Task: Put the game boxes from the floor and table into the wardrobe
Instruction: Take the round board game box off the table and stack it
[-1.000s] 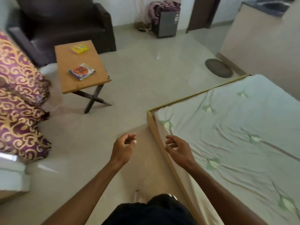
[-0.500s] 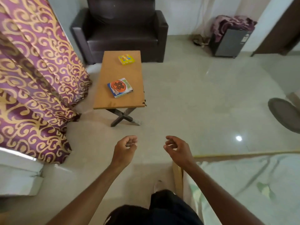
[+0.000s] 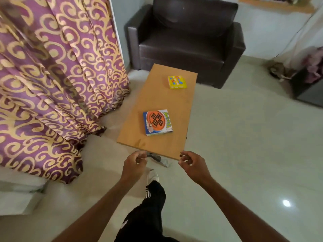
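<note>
Two game boxes lie on a low wooden table (image 3: 157,98). The nearer one is a blue box with an orange peg-board picture (image 3: 157,122). A small yellow box (image 3: 176,82) sits towards the table's far end. My left hand (image 3: 134,164) and my right hand (image 3: 192,164) hang in front of the table's near edge, fingers loosely curled, holding nothing. Both hands are short of the blue box. No wardrobe is in view.
A dark armchair (image 3: 188,41) stands behind the table. A purple and gold curtain (image 3: 52,81) hangs at the left. A dark cabinet (image 3: 309,88) stands at the far right. Pale tiled floor (image 3: 244,154) spreads to the right of the table.
The view has swung left and closed in on the table; the bed has left the frame. Both hands stay loosely curled and empty, now near the table's front edge.
</note>
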The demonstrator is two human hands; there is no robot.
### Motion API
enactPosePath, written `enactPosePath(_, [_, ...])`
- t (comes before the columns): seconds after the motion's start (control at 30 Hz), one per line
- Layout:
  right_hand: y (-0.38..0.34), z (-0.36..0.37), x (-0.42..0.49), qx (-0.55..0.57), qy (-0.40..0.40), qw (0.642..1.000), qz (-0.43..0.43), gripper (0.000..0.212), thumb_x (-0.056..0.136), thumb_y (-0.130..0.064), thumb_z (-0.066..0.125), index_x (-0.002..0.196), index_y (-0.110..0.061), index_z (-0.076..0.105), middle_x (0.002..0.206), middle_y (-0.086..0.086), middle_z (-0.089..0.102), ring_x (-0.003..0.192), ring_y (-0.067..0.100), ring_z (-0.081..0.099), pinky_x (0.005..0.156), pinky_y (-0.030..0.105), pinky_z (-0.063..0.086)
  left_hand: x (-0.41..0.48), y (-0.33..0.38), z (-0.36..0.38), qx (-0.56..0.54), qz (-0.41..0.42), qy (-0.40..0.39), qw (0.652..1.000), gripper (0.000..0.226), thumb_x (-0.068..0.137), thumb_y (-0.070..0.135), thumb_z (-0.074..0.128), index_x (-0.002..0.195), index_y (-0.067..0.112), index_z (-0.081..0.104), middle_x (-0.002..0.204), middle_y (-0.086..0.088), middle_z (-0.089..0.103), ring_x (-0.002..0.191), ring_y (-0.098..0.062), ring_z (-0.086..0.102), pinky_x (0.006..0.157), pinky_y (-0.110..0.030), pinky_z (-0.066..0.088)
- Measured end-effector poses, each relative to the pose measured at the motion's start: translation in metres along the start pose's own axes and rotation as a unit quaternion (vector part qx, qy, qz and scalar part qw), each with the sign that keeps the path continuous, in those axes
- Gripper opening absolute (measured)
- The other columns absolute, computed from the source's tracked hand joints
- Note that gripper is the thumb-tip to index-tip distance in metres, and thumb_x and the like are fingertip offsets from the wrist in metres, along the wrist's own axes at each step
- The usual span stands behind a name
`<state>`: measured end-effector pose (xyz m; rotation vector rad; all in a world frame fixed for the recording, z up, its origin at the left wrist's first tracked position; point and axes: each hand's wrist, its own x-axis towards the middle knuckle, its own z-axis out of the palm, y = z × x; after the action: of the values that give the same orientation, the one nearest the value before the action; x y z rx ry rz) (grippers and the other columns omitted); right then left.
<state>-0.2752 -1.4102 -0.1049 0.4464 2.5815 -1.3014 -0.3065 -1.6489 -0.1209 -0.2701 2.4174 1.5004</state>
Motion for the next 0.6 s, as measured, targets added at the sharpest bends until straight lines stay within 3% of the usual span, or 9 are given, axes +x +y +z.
enactPosePath(0.17, [-0.003,0.034,0.145,0.022,-0.036,0.996,0.085,0.038,0.078,-0.024,0.069,0.116,-0.020,0.065,0.091,-0.004,0.070,0.083,0.013,0.067,0.083,0.034,0.055,0.160,0.022,0.012,0.096,-0.060,-0.044,0.993,0.031,0.089,0.017,0.053,0.118,0.016,0.064,0.112,0.001,0.066,0.101,-0.016,0.060,0.088,-0.031,0.049])
enactPosePath(0.3, [0.009,0.077,0.242,0.047,-0.074,0.985,0.148,0.040,0.077,-0.023,0.068,0.117,-0.020,0.064,0.089,-0.001,0.072,0.086,0.017,0.067,0.079,0.029,0.052,0.278,0.018,0.027,0.208,-0.086,-0.105,0.969,0.034,0.082,0.020,0.053,0.115,0.019,0.062,0.102,0.007,0.059,0.089,-0.014,0.055,0.075,-0.028,0.045])
enactPosePath(0.43, [0.040,0.123,0.317,0.024,-0.141,0.972,0.186,0.052,0.079,-0.024,0.070,0.128,-0.016,0.057,0.113,0.008,0.067,0.107,0.025,0.062,0.090,0.032,0.047,0.385,-0.011,0.052,0.296,-0.042,-0.199,0.933,0.039,0.070,0.039,0.057,0.107,0.026,0.063,0.103,-0.001,0.070,0.089,-0.023,0.066,0.078,-0.040,0.058])
enactPosePath(0.5, [0.058,0.143,0.340,0.001,-0.177,0.967,0.183,0.062,0.080,-0.027,0.071,0.137,-0.014,0.049,0.133,0.009,0.057,0.121,0.026,0.055,0.098,0.032,0.042,0.425,-0.023,0.068,0.345,-0.024,-0.231,0.909,0.053,0.068,0.039,0.056,0.120,0.027,0.055,0.115,-0.006,0.064,0.102,-0.030,0.062,0.085,-0.047,0.056])
enactPosePath(0.6, [0.082,0.160,0.363,0.005,-0.198,0.963,0.182,0.071,0.079,-0.026,0.072,0.142,-0.017,0.042,0.141,0.009,0.049,0.127,0.026,0.049,0.103,0.035,0.041,0.469,-0.035,0.093,0.427,-0.001,-0.245,0.870,0.082,0.075,0.034,0.065,0.146,0.020,0.026,0.151,-0.012,0.031,0.137,-0.036,0.031,0.108,-0.052,0.035])
